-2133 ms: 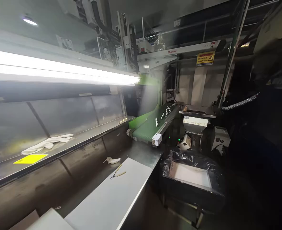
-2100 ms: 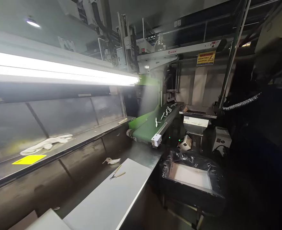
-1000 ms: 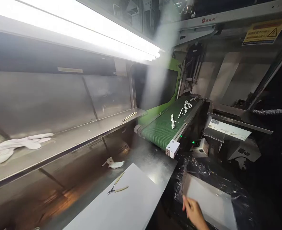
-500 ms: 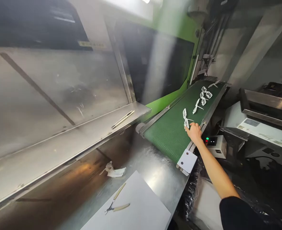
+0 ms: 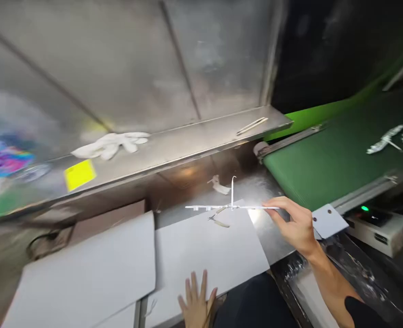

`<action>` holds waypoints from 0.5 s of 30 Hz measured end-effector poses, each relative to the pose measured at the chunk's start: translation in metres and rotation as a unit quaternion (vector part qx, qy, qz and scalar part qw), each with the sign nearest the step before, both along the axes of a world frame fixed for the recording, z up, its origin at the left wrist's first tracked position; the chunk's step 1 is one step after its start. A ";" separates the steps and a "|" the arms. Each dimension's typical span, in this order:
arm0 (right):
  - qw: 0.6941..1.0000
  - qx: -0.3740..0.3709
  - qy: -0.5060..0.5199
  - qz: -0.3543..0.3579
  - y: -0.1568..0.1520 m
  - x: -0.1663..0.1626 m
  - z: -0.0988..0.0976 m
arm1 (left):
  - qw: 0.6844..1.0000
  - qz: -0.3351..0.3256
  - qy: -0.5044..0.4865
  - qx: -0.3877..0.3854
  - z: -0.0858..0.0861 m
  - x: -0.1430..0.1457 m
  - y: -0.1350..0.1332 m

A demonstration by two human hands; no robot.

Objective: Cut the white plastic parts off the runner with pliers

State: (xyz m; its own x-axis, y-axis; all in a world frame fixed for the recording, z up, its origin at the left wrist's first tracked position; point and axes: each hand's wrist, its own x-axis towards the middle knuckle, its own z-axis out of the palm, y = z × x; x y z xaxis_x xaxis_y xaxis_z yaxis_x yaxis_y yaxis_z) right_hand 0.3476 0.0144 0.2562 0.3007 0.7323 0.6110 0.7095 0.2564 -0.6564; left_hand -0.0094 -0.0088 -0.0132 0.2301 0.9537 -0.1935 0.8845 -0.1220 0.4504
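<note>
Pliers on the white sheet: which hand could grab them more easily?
Probably the left hand. It lies flat and bare on the white sheet, below the pliers. The right hand already pinches a thin white plastic piece.

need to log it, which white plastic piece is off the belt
The long thin one pinched in the right hand, held above the white sheet; the others lie on the green belt.
</note>
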 end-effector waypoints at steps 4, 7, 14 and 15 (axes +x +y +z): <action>0.988 0.045 0.025 0.147 0.015 -0.033 0.018 | 0.986 0.082 -0.144 -0.023 0.010 -0.010 0.019; 0.967 0.059 0.041 0.244 0.025 -0.047 0.029 | 0.963 0.144 -0.229 0.000 0.072 -0.019 0.047; 0.938 0.051 0.066 0.338 0.042 -0.062 0.031 | 0.804 0.189 -0.513 0.235 0.242 -0.018 0.058; 0.938 0.050 0.072 0.335 0.042 -0.062 0.029 | 0.799 0.178 -0.509 0.266 0.252 -0.016 0.056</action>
State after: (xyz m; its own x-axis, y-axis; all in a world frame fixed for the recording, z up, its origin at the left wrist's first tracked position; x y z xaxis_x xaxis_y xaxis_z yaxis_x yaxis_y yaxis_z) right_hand 0.2857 0.0561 0.2854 -0.1222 0.7280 0.6745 0.2719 0.6782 -0.6827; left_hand -0.0251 0.0470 0.2393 -0.2946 0.8789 0.3752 0.1130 -0.3578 0.9269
